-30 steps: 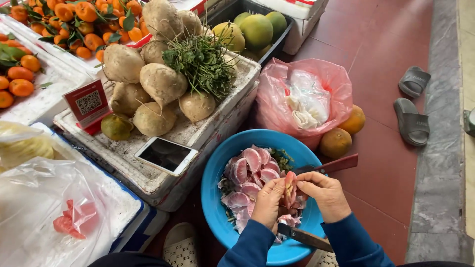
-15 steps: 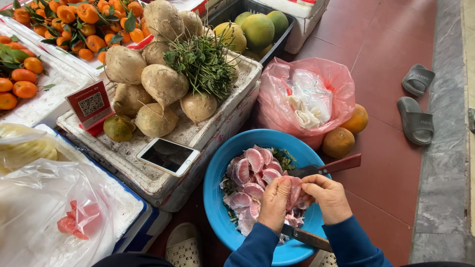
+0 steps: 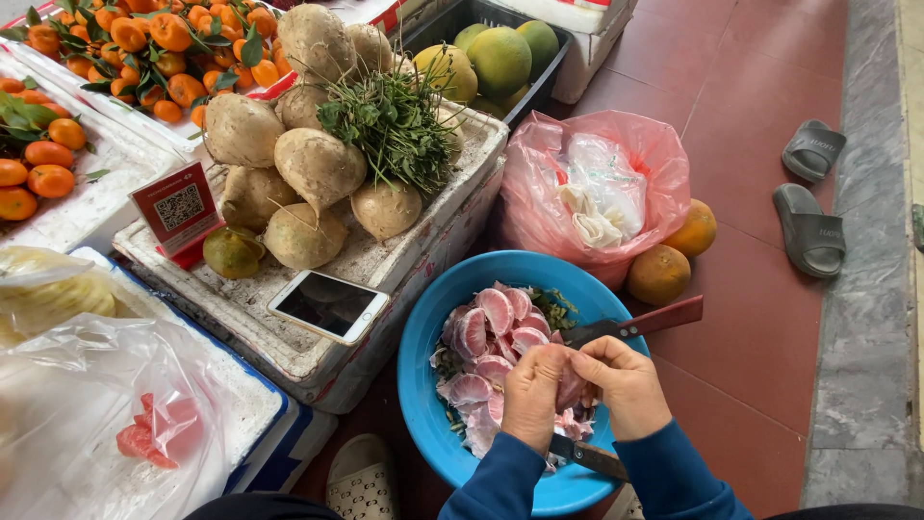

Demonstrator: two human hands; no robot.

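Both hands, left hand (image 3: 532, 395) and right hand (image 3: 624, 385), have closed together around the pink fruit segment (image 3: 570, 389).

Blue long sleeves, bare hands (image 3: 577, 390), no gloves.

Both hands, left (image 3: 532, 393) and right (image 3: 624, 383), pinch what seems a pink segment (image 3: 569, 390) over the blue basin (image 3: 423, 337).

A pink peeled pomelo segment (image 3: 570, 390) sits pinched above the blue basin (image 3: 423, 337).
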